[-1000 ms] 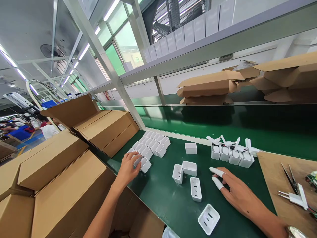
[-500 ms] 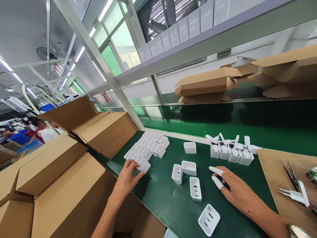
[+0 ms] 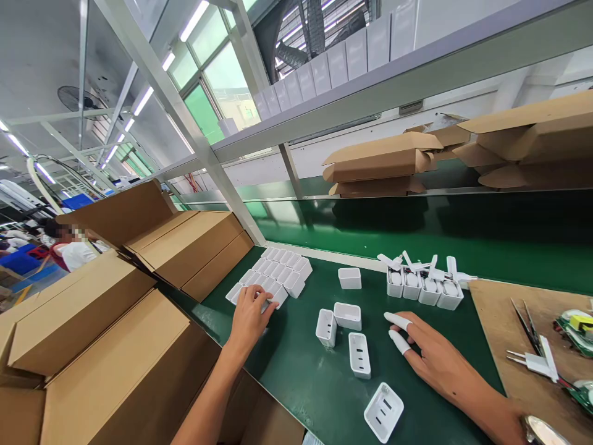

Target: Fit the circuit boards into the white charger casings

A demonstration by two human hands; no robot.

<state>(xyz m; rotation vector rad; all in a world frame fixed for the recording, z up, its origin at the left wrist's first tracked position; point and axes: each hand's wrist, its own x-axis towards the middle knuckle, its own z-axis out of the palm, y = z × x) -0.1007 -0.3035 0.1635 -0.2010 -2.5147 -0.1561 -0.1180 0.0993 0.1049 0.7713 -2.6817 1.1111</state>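
Observation:
My left hand (image 3: 251, 312) is at the near edge of a block of white plastic cases (image 3: 280, 266) standing in close rows. Its thumb and fingertips close around a case at that edge, and the fingers partly cover it. My right hand (image 3: 424, 349) hovers or rests over the green tabletop with its fingers apart, holding nothing. Two of its fingers wear white finger cots. Between my hands are several separate cases, among them a slotted one (image 3: 359, 355), an upright one (image 3: 326, 327) and one lying nearest me (image 3: 384, 412).
A row of filled cases (image 3: 424, 287) with white parts sticking out stands behind my right hand. On a wooden board (image 3: 491, 309) at right lie tweezers (image 3: 528, 327), a white plug piece (image 3: 537, 364) and circuit boards (image 3: 577, 330). Cardboard boxes (image 3: 111, 352) line the left side.
My left hand has moved slightly away from me and to the right, and the near cases sit closer against the block. My right hand stays in about the same place; the view has shifted slightly.

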